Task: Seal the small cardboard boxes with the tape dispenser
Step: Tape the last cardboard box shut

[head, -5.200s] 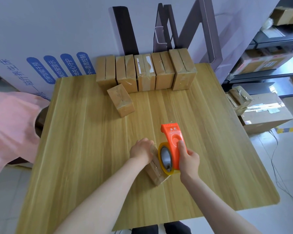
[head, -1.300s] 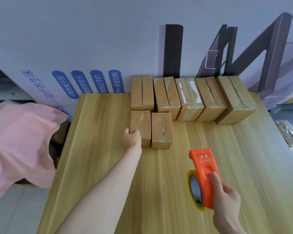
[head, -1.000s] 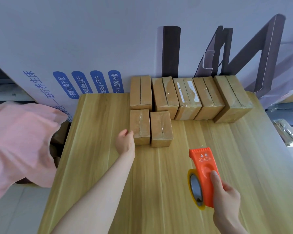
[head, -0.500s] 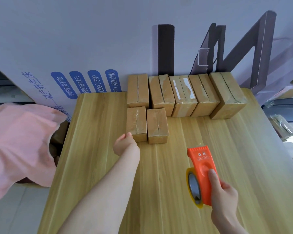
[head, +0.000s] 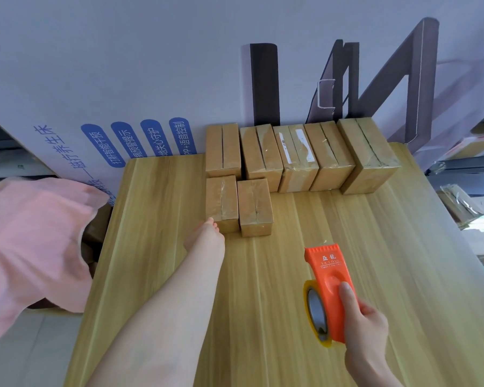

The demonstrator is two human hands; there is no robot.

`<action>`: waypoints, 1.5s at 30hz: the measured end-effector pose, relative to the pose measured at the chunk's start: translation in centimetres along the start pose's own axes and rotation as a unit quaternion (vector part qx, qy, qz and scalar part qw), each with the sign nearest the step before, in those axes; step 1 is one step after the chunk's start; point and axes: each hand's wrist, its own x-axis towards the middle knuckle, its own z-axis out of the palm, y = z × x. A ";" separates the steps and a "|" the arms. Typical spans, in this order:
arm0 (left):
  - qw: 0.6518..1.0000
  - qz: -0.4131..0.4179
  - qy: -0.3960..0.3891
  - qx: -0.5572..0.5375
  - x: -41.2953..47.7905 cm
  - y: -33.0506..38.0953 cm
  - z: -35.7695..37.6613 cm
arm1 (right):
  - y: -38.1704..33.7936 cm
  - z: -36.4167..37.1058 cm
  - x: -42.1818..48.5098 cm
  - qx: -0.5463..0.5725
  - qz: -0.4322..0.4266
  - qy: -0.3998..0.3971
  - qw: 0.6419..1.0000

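Seven small cardboard boxes sit in the upper middle of the frame, on the far part of a pale wooden tabletop (head: 375, 247). Five form a back row (head: 295, 155) against a white panel, sides touching. Two more sit just in front of that row's left end: a front left box (head: 222, 199) with glossy clear tape along its top seam, and a front right box (head: 254, 203) touching it. The tidy packing suggests finished boxes are parked here, away from the working space nearer the person. How many are fully sealed is hard to tell. The back row's leftmost box (head: 223, 148) shows a plain dark seam.

The orange tape dispenser (head: 329, 280) is in the lower right, held above the bare wood and well apart from the boxes. The right grip (head: 366, 331), a bare hand, is wrapped around its handle with the thumb pressed on the orange side. The cutter end points away towards the boxes, and the tape roll faces left.

The left grip (head: 204, 236) reaches in from the lower left. Its fingers are loose and hold nothing, with the tips at the near left corner of the front left box, probably squaring it up. Actual contact cannot be confirmed.

Blue labels with white Chinese text (head: 134, 141) mark the panel, and dark brown shapes (head: 263, 82) rise behind the row. A pink cloth (head: 31, 247) fills the left edge. Shelving with packages (head: 458, 208) shows at the right edge. Nothing lies between the dispenser and the boxes.
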 end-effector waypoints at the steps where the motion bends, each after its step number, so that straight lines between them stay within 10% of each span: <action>1: 1.000 0.001 0.001 0.003 0.0 0.0 0.0 | 0.0 -0.1 0.0 0.000 -0.002 0.000 1.000; 18: 0.981 0.153 0.019 0.121 -1.5 -2.7 -3.4 | 1.0 -2.2 0.1 0.004 -0.027 -0.020 0.999; 27: 0.752 0.369 -0.067 0.542 -5.8 -7.6 -10.8 | 2.3 -4.9 2.4 -0.135 -0.109 -0.095 0.980; 31: 0.693 0.380 -0.056 0.610 -8.8 -9.2 -12.5 | 2.8 -5.4 3.8 -0.286 -0.205 -0.159 0.923; 36: 0.660 0.406 -0.029 0.631 -11.3 -11.1 -14.5 | 4.9 -4.6 6.7 -0.495 -0.348 -0.222 0.764; 45: 0.651 0.436 0.014 0.621 -13.9 -13.1 -15.0 | 9.4 -3.5 10.6 -0.626 -0.452 -0.278 0.571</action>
